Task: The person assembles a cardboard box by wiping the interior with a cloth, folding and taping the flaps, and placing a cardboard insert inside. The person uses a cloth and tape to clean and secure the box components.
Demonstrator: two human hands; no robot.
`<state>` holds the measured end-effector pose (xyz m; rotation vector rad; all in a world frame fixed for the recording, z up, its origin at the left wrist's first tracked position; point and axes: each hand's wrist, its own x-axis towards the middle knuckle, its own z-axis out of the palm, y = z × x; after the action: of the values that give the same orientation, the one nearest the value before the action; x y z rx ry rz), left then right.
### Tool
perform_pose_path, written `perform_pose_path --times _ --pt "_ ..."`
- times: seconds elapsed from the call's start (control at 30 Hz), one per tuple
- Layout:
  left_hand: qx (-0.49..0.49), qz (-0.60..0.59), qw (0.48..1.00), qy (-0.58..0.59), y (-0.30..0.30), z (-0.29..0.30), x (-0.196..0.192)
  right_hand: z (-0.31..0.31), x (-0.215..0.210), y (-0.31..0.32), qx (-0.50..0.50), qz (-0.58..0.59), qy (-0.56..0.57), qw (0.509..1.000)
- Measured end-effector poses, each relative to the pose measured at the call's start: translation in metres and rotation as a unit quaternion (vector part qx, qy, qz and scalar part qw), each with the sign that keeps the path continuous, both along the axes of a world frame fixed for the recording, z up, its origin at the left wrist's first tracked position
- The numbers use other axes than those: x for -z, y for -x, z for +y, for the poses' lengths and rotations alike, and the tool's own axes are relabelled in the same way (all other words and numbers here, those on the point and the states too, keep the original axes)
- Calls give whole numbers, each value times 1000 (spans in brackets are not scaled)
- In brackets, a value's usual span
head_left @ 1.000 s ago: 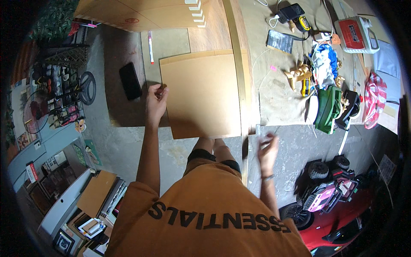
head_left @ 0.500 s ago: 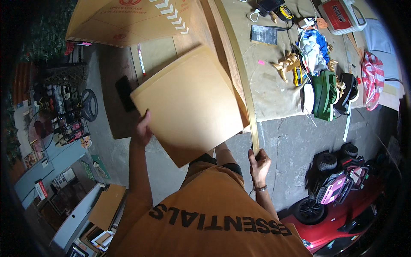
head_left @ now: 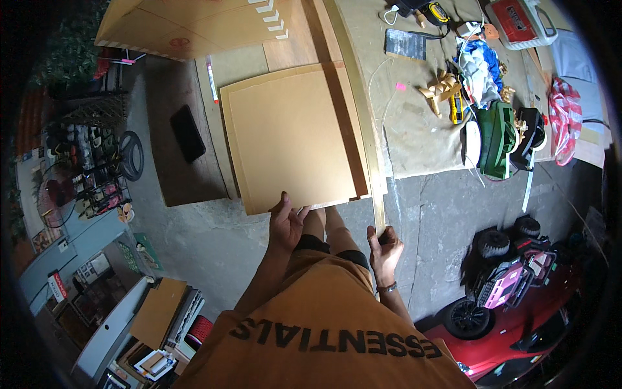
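A flat brown cardboard panel (head_left: 291, 139) with creased borders lies on the work table, its near edge by my body. My left hand (head_left: 286, 220) is closed on that near edge, thumb on top and the other fingers underneath, partly hidden. In my right hand (head_left: 385, 253) is the near end of a long, straight gold-coloured strip (head_left: 368, 129), which runs away from me along the panel's right side. A dark band of shadow falls between panel and strip. I cannot tell whether the two touch.
Beyond the panel stands a large printed cardboard piece (head_left: 194, 29). To the left lie a marker (head_left: 212, 81) and a black phone (head_left: 188, 133). Tape dispensers (head_left: 497, 139), a tape measure (head_left: 436, 13) and a red toolbox (head_left: 515, 23) occupy the right. A toy vehicle (head_left: 508, 279) stands on the floor.
The panel has gone from tilted and raised to lying squarely on the table beside the strip. My left hand has moved right, from its left corner to its near edge. My right hand keeps its grip.
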<state>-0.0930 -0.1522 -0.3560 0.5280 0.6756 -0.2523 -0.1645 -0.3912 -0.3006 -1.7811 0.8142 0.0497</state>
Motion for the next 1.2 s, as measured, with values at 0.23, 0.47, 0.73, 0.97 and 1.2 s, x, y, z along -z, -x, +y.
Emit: perform_pose_path --times 0.23,0.47,0.73,0.97,1.2 --pt "269 260 903 -210 1 15 -52 5 38 1 -50 25 132 990" --pt "322 -216 700 -600 -65 -32 -51 5 55 -9 -54 60 184 980" --pt "375 -448 342 -737 -215 -83 0 3 56 -7 -60 50 162 984" --pt "367 -452 302 -755 -211 -86 5 -3 52 -10 -93 70 149 982" --pt "370 -453 316 -747 -213 -85 4 -8 45 -10 -123 80 167 975"
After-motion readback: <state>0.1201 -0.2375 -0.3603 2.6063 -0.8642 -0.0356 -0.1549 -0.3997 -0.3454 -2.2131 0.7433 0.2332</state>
